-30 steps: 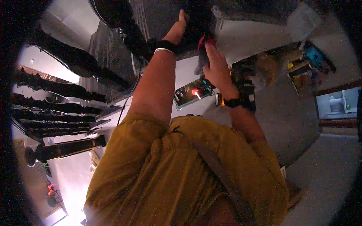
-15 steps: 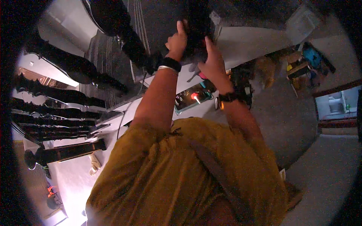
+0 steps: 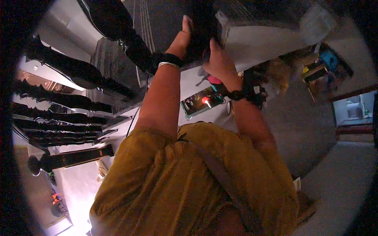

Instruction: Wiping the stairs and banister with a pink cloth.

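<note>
At the top of the view, a black, upright, post-like thing [image 3: 201, 27] stands between my two hands. It is too dark to make out its kind, though its line resembles the black turned balusters [image 3: 114, 23] to its left. My left hand [image 3: 182, 41] lies along its left side, thumb stretched upward, other fingers hidden behind it. Against its lower right side is my right hand [image 3: 221, 65], thumb pointing up and its other fingers also out of sight. Dark bands circle both wrists, with a pale bracelet on the left one.
Grey steps [image 3: 110, 59] with pale lines run behind the balusters. Beneath my hands, beyond a white ledge, is a green-rimmed glass-like case [image 3: 202, 102] with a bright red-and-white spot. Cluttered shelves with blue and yellow things [image 3: 327, 65] stand right. A cable [image 3: 138, 112] hangs at left.
My left hand has shifted slightly up and left. The right hand has moved a little left, its thumb still upright. The background has shifted slightly; both hands stay beside the dark thing.
</note>
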`<act>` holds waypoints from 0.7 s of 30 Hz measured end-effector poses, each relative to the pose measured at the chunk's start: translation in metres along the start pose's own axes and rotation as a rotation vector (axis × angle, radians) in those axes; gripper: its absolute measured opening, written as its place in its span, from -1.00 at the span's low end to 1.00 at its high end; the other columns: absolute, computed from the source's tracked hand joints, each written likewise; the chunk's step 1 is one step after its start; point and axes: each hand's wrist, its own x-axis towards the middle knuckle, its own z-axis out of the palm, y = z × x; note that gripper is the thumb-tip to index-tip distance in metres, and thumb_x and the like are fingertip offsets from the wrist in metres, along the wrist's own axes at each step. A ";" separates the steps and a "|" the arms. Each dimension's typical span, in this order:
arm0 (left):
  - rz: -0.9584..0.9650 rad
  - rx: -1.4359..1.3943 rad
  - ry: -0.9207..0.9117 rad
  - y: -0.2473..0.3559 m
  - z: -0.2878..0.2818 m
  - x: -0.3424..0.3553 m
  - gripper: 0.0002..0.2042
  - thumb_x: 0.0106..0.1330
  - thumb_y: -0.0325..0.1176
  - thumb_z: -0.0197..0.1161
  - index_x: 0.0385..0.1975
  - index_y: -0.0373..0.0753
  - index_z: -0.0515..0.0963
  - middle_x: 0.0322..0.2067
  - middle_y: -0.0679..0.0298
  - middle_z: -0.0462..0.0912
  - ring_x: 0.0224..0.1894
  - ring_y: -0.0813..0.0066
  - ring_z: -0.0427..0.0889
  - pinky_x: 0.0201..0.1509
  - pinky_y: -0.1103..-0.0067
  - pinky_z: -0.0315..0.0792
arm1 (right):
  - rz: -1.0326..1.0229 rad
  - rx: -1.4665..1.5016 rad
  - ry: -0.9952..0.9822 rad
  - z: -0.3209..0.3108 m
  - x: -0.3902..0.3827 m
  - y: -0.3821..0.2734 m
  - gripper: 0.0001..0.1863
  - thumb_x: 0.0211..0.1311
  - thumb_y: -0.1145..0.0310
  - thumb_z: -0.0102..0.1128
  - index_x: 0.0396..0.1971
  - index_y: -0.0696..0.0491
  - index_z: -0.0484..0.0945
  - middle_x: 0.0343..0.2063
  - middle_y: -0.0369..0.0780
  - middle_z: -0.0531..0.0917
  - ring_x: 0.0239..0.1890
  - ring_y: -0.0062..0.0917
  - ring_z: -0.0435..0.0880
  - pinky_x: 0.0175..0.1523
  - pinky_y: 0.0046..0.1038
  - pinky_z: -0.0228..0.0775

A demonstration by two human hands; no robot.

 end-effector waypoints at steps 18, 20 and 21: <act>0.137 0.357 0.040 -0.066 0.004 -0.030 -0.42 0.33 0.00 -0.40 0.16 -0.36 -0.01 0.10 -0.09 0.19 0.14 0.09 0.19 0.23 0.46 0.01 | 0.143 0.356 0.254 0.001 -0.063 0.114 -0.49 -0.32 0.50 0.21 -0.18 0.11 0.39 -0.31 -0.21 0.51 -0.24 -0.46 0.51 -0.12 -0.48 0.34; 0.263 0.296 0.108 -0.065 0.010 -0.018 -0.42 0.32 0.01 -0.36 0.14 -0.39 0.09 0.14 -0.09 0.12 0.19 0.03 0.10 0.24 0.45 -0.02 | 0.264 0.638 0.264 -0.046 -0.065 0.092 -0.48 -0.31 0.55 0.19 -0.16 0.10 0.39 -0.29 -0.29 0.50 -0.22 -0.60 0.46 -0.10 -0.55 0.31; 0.292 0.279 0.085 -0.055 0.019 -0.019 -0.42 0.32 0.01 -0.36 0.14 -0.39 0.09 0.14 -0.09 0.12 0.19 0.03 0.10 0.24 0.45 -0.02 | 0.263 0.619 0.300 -0.070 -0.061 0.093 -0.48 -0.31 0.55 0.19 -0.16 0.10 0.39 -0.29 -0.29 0.50 -0.22 -0.60 0.46 -0.10 -0.55 0.31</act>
